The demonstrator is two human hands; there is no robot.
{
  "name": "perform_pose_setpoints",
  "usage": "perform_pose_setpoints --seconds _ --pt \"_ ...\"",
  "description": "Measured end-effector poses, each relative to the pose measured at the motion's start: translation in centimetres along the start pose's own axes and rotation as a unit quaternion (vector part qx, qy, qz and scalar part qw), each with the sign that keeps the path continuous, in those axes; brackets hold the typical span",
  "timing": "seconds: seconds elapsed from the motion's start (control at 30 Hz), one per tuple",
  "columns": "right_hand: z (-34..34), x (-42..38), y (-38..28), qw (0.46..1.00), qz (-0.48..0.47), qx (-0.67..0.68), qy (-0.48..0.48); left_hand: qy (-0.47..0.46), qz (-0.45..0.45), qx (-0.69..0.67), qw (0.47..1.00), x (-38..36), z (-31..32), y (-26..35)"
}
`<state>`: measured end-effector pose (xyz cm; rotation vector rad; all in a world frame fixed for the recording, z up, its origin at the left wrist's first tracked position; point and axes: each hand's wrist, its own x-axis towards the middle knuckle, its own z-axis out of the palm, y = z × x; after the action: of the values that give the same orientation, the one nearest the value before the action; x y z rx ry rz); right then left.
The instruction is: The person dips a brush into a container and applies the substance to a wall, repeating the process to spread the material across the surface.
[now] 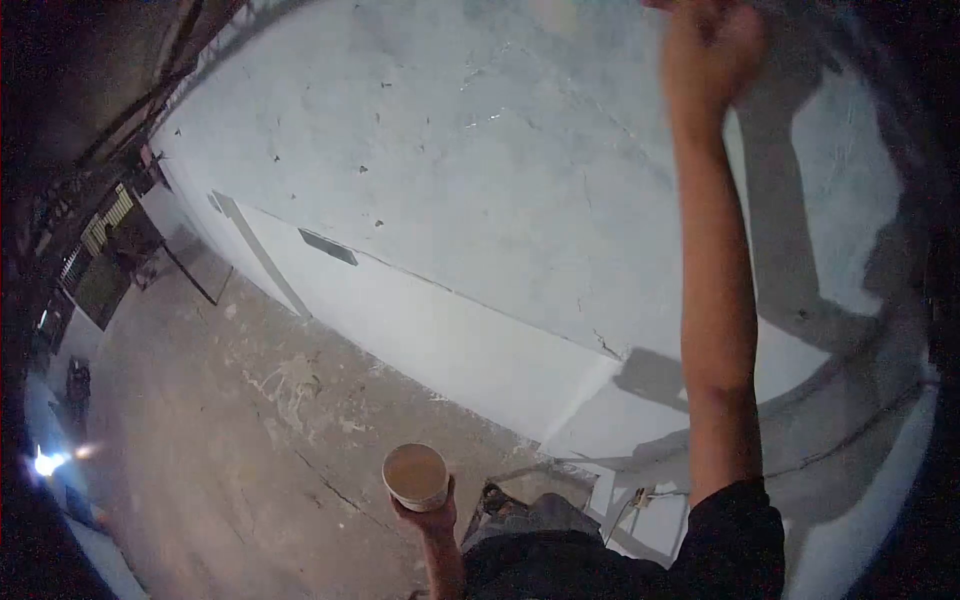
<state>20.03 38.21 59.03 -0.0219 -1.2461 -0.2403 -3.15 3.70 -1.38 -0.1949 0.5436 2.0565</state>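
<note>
My left hand, low in the view, is wrapped round a small white tub. The tub is upright, with a flat light-brown surface showing inside its rim. High at the top edge, my right hand is raised at the end of an outstretched arm, in front of the pale wall. Its fingers are curled closed and partly cut off by the frame; whatever they grip cannot be made out. Wet-looking streaks and several small dark chips mark the wall.
A dirty concrete floor runs along the wall's base. A bright lamp shines at the far left. Further back stand a gate and a dark thin pole. A cable hangs along the wall at the right.
</note>
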Motion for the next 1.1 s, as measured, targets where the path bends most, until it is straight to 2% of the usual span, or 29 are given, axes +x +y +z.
perform_pose_setpoints --seconds 0.07,0.1,0.13,0.2,0.3,0.33,0.37,0.4,0.43,0.53,0.57,0.6,0.63,0.67,0.7,0.73,0.8,0.87,0.93,0.97,1.0,1.03,1.07,1.1 --pt "3.2 -0.6 0.0 0.997 0.072 0.008 -0.04 0.003 0.004 0.02 1.0 -0.1 0.5 0.2" --pt "4.0 -0.2 0.2 0.991 0.013 -0.073 -0.115 0.036 0.007 0.021 0.999 -0.3 0.8 0.0" --pt "5.6 -0.6 2.0 0.99 -0.054 -0.066 -0.112 0.069 0.011 0.021 0.997 -0.3 0.9 -0.2" --pt "7.0 -1.3 2.7 0.988 -0.008 -0.129 -0.084 0.06 0.028 0.069 0.995 0.1 0.2 -0.6" --pt "4.5 -1.2 3.7 0.982 0.027 -0.164 -0.092 0.044 0.071 0.165 0.983 0.4 -1.8 -0.7" --pt "3.0 -1.1 4.7 0.977 -0.001 -0.195 -0.084 0.034 0.095 0.214 0.972 0.7 -2.3 -1.1" --pt "2.0 -0.9 4.0 0.993 0.0 -0.111 -0.035 0.04 0.099 0.207 0.973 0.8 -2.6 -1.3" --pt "0.7 -0.8 3.4 0.994 -0.008 -0.111 -0.012 0.036 0.078 0.17 0.982 0.7 -2.9 -1.1" --pt "-0.9 -0.1 0.3 0.983 0.012 -0.178 -0.038 0.029 0.057 0.134 0.989 0.9 -3.2 -0.6" --pt "-0.4 -0.2 -2.9 0.985 0.02 -0.162 -0.051 -0.004 -0.017 0.031 0.999 1.5 -3.2 -0.6" --pt "1.3 -1.7 -1.5 0.995 0.043 -0.09 0.0 -0.004 -0.021 0.037 0.999 1.4 -3.1 -1.9" --pt "1.7 -1.8 -0.5 0.996 0.009 -0.046 -0.081 -0.021 0.219 0.287 0.932 1.0 -2.7 -3.7" --pt "3.2 -2.1 -0.6 0.993 0.029 -0.071 -0.092 -0.044 0.435 0.498 0.749 1.1 -2.3 -4.4" --pt "4.5 -2.4 1.6 0.983 -0.115 -0.132 -0.061 -0.052 0.433 0.505 0.745 1.0 -1.9 -3.7" --pt "4.9 -2.5 0.6 0.973 -0.075 -0.183 -0.117 0.003 0.255 0.313 0.915 0.6 -1.5 -2.8" --pt "5.5 -2.5 1.4 0.977 -0.043 -0.184 -0.102 0.059 0.05 0.088 0.993 0.4 -0.9 -2.1" --pt "5.1 -2.4 3.3 0.985 -0.023 -0.137 -0.1 0.047 0.049 0.118 0.991 -0.7 -0.3 -2.4" --pt "1.9 -1.9 4.9 0.961 -0.116 -0.233 -0.098 0.045 0.058 0.139 0.988 -0.8 -0.9 -2.0" --pt "-0.5 -1.3 0.7 0.972 -0.008 -0.223 -0.07 0.033 0.019 0.19 0.981 -0.3 -1.7 -2.3" --pt "-0.4 -1.3 -0.8 0.974 -0.008 -0.216 -0.075 0.038 0.022 0.184 0.982 -0.8 -0.8 -2.5" --pt "-0.6 -1.3 -1.9 0.981 -0.006 -0.187 -0.05 0.015 0.11 0.358 0.927 -1.6 1.4 -2.5" --pt "-1.1 -1.0 -2.4 0.986 -0.007 -0.164 -0.022 -0.015 0.191 0.52 0.833 -2.0 2.8 -2.8" --pt "-0.4 -1.3 -1.3 0.993 -0.015 -0.111 -0.033 -0.024 0.188 0.519 0.834 -1.5 1.9 -3.5" --pt "1.1 -1.7 -0.9 0.997 -0.024 -0.06 -0.044 -0.041 0.314 0.533 0.784 -1.0 0.4 -4.2"
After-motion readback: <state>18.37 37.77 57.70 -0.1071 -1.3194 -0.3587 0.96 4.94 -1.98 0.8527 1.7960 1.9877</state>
